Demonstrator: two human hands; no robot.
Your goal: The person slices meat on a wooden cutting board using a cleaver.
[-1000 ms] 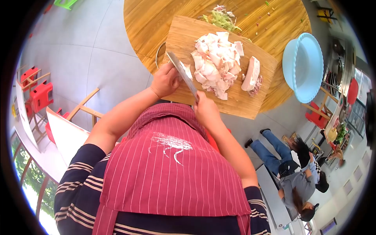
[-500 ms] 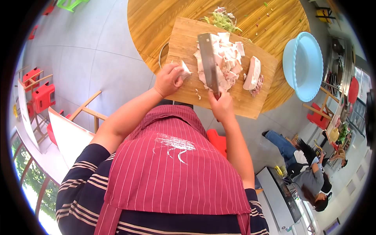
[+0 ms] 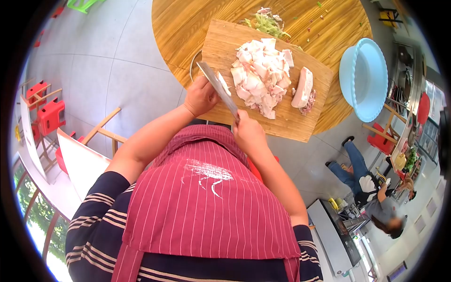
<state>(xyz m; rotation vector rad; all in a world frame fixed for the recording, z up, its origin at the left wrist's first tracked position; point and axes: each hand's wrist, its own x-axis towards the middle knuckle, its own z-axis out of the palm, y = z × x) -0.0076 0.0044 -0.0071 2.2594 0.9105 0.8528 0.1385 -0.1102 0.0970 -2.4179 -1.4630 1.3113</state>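
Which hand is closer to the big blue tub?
Right. The right hand, gripping the knife, is nearer, though apart from the blue tub. The left hand is farther away, at the opposite end of the cutting board.

The right hand [image 3: 248,133] has swung the cleaver [image 3: 218,89] from over the sliced-meat heap [image 3: 260,75] back beside the left hand [image 3: 202,97], near the cutting board's [image 3: 291,124] left edge; a jeans-clad co-worker [image 3: 381,209] has shifted.

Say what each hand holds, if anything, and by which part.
Right hand: cleaver, by its handle. Left hand: at the pale meat piece beside the cleaver; whether and where it grips is hidden.
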